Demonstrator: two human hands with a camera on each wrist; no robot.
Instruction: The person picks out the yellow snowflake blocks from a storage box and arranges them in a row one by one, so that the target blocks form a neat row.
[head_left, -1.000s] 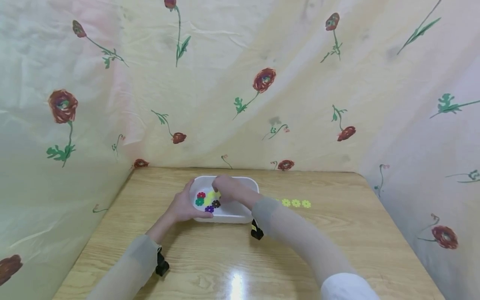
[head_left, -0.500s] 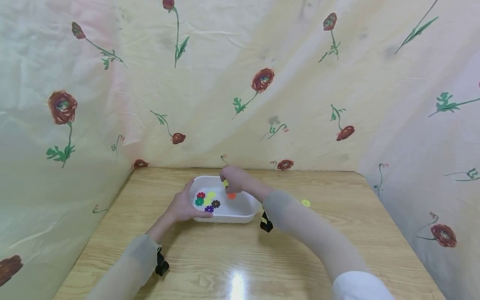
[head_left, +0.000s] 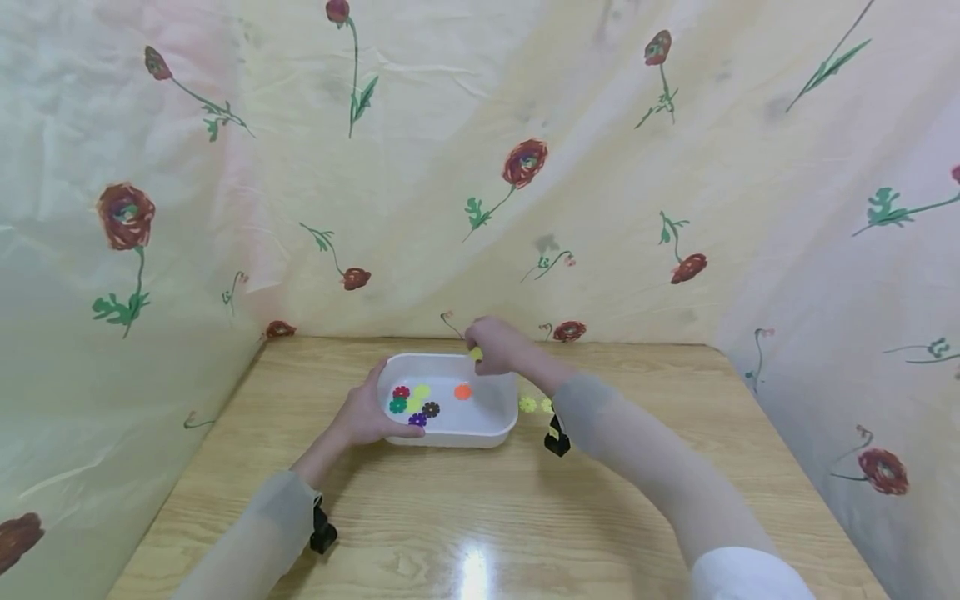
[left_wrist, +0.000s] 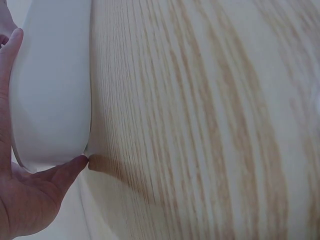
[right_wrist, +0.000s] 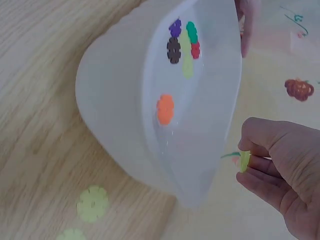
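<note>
My left hand [head_left: 363, 417] grips the left end of a white plastic tub [head_left: 465, 439], thumb along the near side; in the left wrist view its fingers [left_wrist: 70, 172] wrap the tub's end. My right hand [head_left: 501, 343] is over the tub's far right rim. Between thumb and fingers it pinches a yellow snowflake disc [right_wrist: 244, 161], seen edge-on in the right wrist view. Inside the tub lie an orange disc [head_left: 463, 392] on its own and a cluster to its left: red [head_left: 401, 392], green [head_left: 397, 405], brown [head_left: 431, 409], purple [head_left: 417, 420] and yellow discs [head_left: 422, 391].
Yellow discs [head_left: 528, 404] lie on the wooden table [head_left: 420, 508] just right of the tub; my right forearm covers part of that area. A flowered cloth [head_left: 420, 208] hangs behind the table and at both sides.
My right hand has risen out of the tub and moved right and away from me with a yellow disc. The orange disc has come into view. The left hand keeps its hold.
</note>
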